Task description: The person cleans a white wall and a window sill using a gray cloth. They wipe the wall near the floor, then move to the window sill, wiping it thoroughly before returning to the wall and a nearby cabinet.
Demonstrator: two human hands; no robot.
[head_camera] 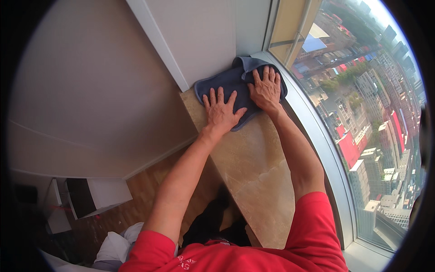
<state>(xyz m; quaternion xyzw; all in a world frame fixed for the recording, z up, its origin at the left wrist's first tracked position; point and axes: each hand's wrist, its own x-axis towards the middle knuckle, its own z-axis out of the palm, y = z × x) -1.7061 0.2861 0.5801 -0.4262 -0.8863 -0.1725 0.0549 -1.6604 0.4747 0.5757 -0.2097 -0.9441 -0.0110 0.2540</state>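
A dark blue cleaning cloth (226, 80) lies spread at the far end of a tan marble windowsill (251, 159), against the end wall. My left hand (221, 112) rests flat on the cloth's near left part, fingers spread. On its right part, beside the window frame, my right hand (266, 88) presses down with the fingers fairly close together. Above the right hand, the cloth's far edge is folded up and over. Neither hand grips the cloth; both lie on top of it.
A large window (367, 112) with a metal frame (316, 142) runs along the right, showing a city far below. A plain wall (91, 78) stands at left. White furniture (108, 193) and bundled pale fabric (114, 246) are at lower left, above a wooden floor (149, 183).
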